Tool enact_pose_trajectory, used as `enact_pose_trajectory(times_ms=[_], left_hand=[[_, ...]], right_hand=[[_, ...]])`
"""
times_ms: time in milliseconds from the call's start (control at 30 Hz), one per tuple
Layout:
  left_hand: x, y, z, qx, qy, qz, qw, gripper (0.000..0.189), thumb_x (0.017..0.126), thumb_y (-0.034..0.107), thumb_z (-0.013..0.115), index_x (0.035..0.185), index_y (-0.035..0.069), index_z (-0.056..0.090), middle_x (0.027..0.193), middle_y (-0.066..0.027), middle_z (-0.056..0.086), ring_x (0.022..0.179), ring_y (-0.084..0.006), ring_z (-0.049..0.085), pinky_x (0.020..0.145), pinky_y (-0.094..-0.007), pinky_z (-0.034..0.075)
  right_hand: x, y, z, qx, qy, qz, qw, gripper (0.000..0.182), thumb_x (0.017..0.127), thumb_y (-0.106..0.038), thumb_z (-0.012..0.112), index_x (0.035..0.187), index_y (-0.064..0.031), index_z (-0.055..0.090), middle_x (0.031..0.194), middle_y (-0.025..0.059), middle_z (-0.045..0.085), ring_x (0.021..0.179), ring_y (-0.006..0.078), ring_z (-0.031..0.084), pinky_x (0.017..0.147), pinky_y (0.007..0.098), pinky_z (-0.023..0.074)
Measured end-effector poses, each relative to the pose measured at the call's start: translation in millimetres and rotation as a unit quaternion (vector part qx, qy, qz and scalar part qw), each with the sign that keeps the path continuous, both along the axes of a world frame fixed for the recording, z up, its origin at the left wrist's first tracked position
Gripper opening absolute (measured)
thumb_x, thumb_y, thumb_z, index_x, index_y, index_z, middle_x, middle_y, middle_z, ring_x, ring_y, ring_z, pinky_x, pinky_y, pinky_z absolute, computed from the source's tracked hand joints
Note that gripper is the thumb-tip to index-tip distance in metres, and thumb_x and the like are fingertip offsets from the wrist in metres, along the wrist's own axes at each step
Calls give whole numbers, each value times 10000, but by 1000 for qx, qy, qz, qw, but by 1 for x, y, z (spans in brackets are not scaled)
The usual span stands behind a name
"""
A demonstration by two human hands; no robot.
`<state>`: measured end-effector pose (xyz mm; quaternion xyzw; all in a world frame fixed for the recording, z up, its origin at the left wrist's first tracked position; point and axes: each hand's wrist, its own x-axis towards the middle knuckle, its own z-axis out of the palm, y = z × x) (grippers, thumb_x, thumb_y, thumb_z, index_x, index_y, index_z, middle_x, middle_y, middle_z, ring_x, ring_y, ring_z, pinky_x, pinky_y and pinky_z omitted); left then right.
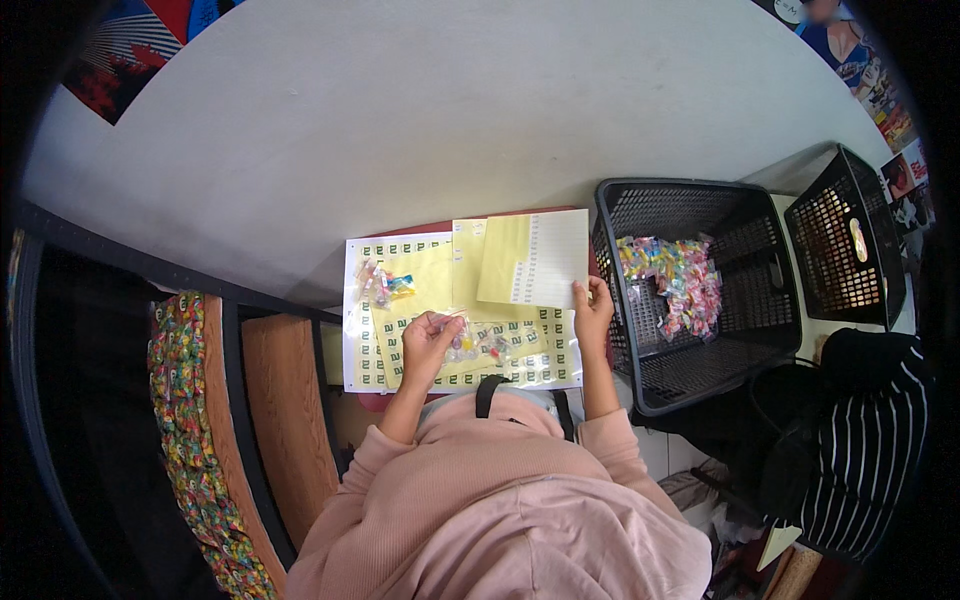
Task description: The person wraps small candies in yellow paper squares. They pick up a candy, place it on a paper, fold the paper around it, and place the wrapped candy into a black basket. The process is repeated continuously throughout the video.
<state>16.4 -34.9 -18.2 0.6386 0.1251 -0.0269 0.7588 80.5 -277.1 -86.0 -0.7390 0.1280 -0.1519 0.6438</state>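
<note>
My left hand (425, 346) pinches the top of a small clear plastic bag (460, 341) with colourful contents. Between the thumb and fingers of my right hand (595, 309) is the lower right corner of a label sheet (555, 259), part bare yellow backing, part small white labels. Under it lies another yellow backing sheet (469, 262) with a few labels left on it. Beside my left hand, more small filled bags (384, 283) lie in a pile at the upper left. Another clear bag (495, 349) rests on sheets of green-printed round stickers (551, 367).
A black plastic basket (712, 375) on the right holds many small filled bags (686, 281). Another black basket (847, 240) stands beyond it. On the left are a wooden shelf (289, 405) and rows of colourful packets (191, 420). A white wall (450, 112) rises behind the table.
</note>
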Motion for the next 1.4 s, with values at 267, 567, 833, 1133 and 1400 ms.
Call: enact_pose_trajectory(times_ms=[267, 567, 833, 1133, 1400], left_hand=[[0, 5, -21, 27, 47, 44, 998, 172, 787, 92, 579, 900, -25, 524, 862, -68, 579, 742, -95, 537, 629, -216, 428], [16, -7, 23, -290, 41, -92, 952, 418, 863, 262, 425, 1171, -16, 379, 1030, -124, 533, 923, -185, 545, 706, -321, 497], [18, -33, 29, -332, 31, -107, 937, 431, 873, 302, 376, 1213, 37, 352, 1125, -111, 480, 966, -219, 528, 671, -352, 512], [10, -36, 32, -422, -23, -73, 903, 396, 892, 245, 347, 1226, 33, 325, 1175, -108, 434, 1036, -215, 481, 841, -345, 446], [9, -36, 44, -501, 8, -137, 855, 529, 870, 416, 313, 1255, 53, 292, 1202, -123, 421, 1051, -228, 483, 856, -371, 441]], right_hand=[[-16, -1, 63, 297, -9, 47, 954, 121, 827, -36, 496, 932, 21, 478, 925, 101, 576, 831, 115, 540, 727, 221, 422], [-23, 16, 88, 277, 2, 121, 953, 150, 824, -32, 498, 963, 20, 475, 902, 83, 579, 782, 100, 542, 705, 208, 429], [-40, 61, 146, -362, -209, 123, 900, 230, 679, -110, 632, 902, -65, 593, 1000, 116, 520, 960, 265, 465, 840, 380, 318], [-31, 69, 151, -25, -214, 244, 945, 109, 643, 17, 626, 726, -27, 570, 863, 113, 597, 859, 241, 586, 751, 345, 455], [-26, 66, 150, -80, -240, 207, 945, 157, 619, 19, 670, 733, 3, 562, 820, 107, 594, 793, 214, 590, 736, 308, 457]])
